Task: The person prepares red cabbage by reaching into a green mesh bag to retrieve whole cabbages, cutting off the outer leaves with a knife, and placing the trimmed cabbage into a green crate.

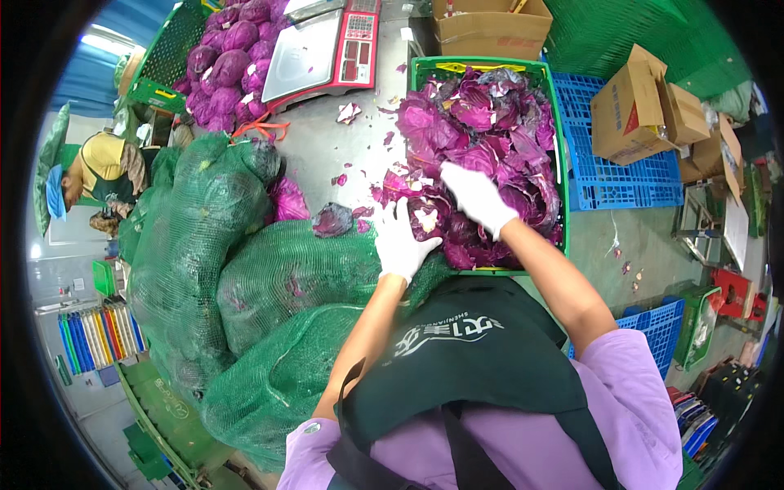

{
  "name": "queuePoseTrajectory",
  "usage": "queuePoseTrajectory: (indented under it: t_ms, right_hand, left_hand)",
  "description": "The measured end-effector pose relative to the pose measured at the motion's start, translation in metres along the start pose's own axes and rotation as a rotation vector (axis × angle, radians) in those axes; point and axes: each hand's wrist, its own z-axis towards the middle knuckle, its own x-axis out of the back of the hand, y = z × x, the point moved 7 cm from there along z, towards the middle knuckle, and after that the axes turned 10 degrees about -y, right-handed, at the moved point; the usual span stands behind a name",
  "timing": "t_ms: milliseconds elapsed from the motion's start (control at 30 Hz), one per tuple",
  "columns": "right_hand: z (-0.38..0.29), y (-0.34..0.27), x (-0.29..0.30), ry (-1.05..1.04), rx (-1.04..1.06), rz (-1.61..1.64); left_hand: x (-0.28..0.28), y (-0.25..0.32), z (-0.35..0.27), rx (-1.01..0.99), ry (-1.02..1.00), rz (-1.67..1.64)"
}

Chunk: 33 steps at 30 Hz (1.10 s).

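Note:
My left hand (404, 242), in a white glove, has its thumb and fingers spread around the near side of a red cabbage (438, 217). The cabbage's pale cut stem (425, 219) faces up. My right hand (478, 196), also gloved in white, is just beyond the cabbage, over the loose leaves. Its fingers point up and left, and their undersides are hidden. Torn purple cabbage leaves (478, 116) fill a green plastic crate (562, 184). Leaf scraps (340, 180) and a dark outer leaf (332, 219) lie to the left on the metal tabletop (312, 144).
Green mesh sacks of cabbages (294, 288) crowd my left. A red-framed digital scale (306, 58) stands beyond, beside piled red cabbages (229, 67). Cardboard boxes (631, 110) rest on a blue plastic pallet (606, 177) at right. Another person (107, 165) is at far left.

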Motion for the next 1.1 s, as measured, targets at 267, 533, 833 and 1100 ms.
queuePoseTrajectory:
  t_ms: [267, 533, 833, 1100]
  right_hand:
    - [-0.041, -0.001, -0.072, -0.041, 0.253, -0.534]
    - [-0.016, 0.025, -0.076, -0.119, 0.058, -0.501]
    - [0.004, 0.020, -0.051, -0.015, -0.049, 0.002]
    - [0.034, 0.042, -0.017, -0.165, -0.126, -0.132]
  left_hand:
    - [-0.002, -0.007, 0.019, -0.001, -0.029, -0.011]
    - [0.001, -0.005, 0.023, 0.074, -0.073, -0.097]
    - [0.007, -0.005, 0.031, 0.149, -0.095, -0.204]
    - [-0.009, -0.007, 0.007, -0.100, 0.054, -0.183]
